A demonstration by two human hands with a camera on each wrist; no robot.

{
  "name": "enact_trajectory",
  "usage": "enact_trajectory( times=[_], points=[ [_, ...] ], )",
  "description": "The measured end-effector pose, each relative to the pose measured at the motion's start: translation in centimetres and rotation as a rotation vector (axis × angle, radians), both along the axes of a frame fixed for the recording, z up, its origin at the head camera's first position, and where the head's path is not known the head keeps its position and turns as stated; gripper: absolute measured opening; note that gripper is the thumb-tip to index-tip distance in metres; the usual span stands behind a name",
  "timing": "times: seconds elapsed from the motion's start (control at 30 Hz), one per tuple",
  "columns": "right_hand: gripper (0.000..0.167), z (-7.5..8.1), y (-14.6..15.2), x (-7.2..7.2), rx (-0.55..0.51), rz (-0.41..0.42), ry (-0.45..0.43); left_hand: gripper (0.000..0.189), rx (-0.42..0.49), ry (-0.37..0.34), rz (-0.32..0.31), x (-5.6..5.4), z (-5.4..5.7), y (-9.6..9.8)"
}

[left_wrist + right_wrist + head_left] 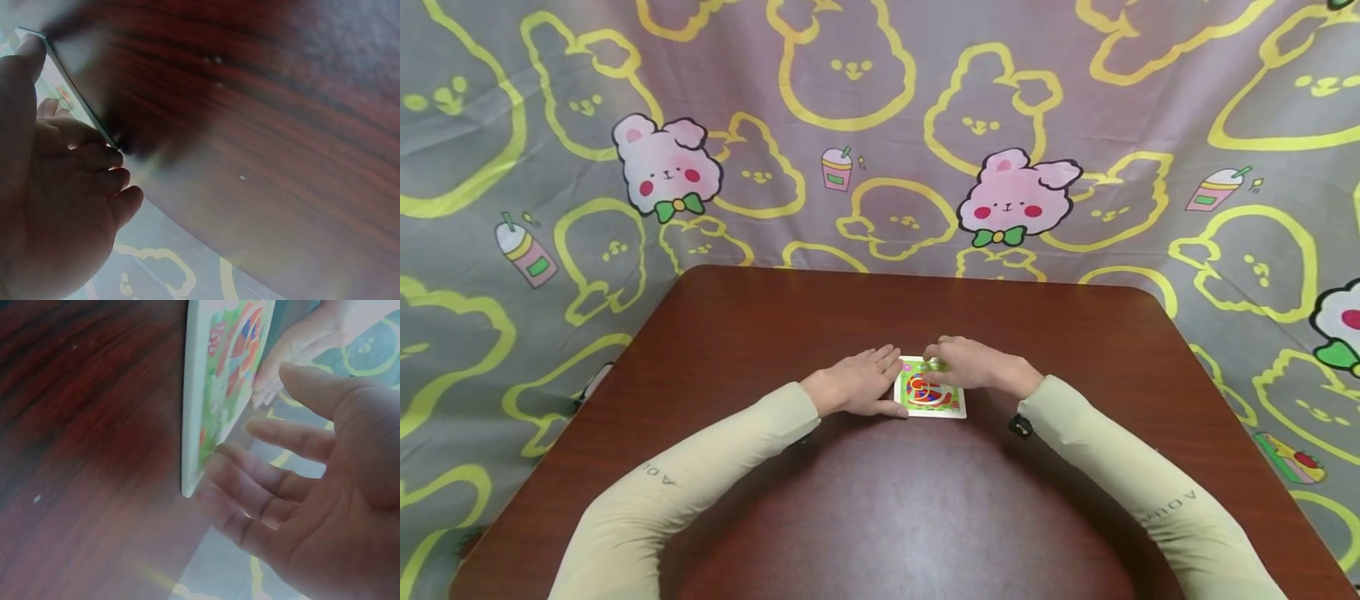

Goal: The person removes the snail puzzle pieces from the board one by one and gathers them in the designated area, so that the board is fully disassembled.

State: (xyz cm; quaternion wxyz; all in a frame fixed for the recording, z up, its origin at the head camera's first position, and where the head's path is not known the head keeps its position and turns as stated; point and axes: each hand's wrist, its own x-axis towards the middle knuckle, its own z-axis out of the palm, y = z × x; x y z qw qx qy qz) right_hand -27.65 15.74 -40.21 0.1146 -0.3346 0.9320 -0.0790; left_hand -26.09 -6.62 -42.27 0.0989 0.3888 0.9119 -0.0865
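A small square picture board (pixel 933 400) with a pale rim and a bright red, blue and green design lies flat on the table. Along its left side rests my left hand (pixel 861 381), its fingers extended and the thumb at the near left corner. In the left wrist view that thumb (pixel 32 55) overlaps the board's rim. My right hand (pixel 968 362) is over the board's far right part, its fingers loosely bent. The right wrist view shows these fingers (pixel 262 478) spread beside the board's edge, with the thumb apart from them and nothing gripped.
The brown wooden table (pixel 820 312) has rounded far corners. Behind and beside it hangs a grey-pink curtain (pixel 910 150) printed with yellow outlines and cartoon rabbits. Both forearms, in pale sleeves (pixel 700 467), lie across the near half of the table.
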Motion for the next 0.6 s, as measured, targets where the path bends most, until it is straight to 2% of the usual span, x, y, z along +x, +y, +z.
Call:
enact_trajectory(
  times=[0.37, 0.6],
  points=[
    [0.029, -0.9, -1.0, -1.1, -0.107, 0.042, 0.008, 0.099, 0.001, -0.004, -0.014, -0.1, -0.1, -0.2],
    [0.028, -1.4, -1.4, -1.4, -0.113, 0.047, -0.026, 0.1, 0.007, 0.0, -0.016, -0.2, -0.3, -0.1]
  ],
)
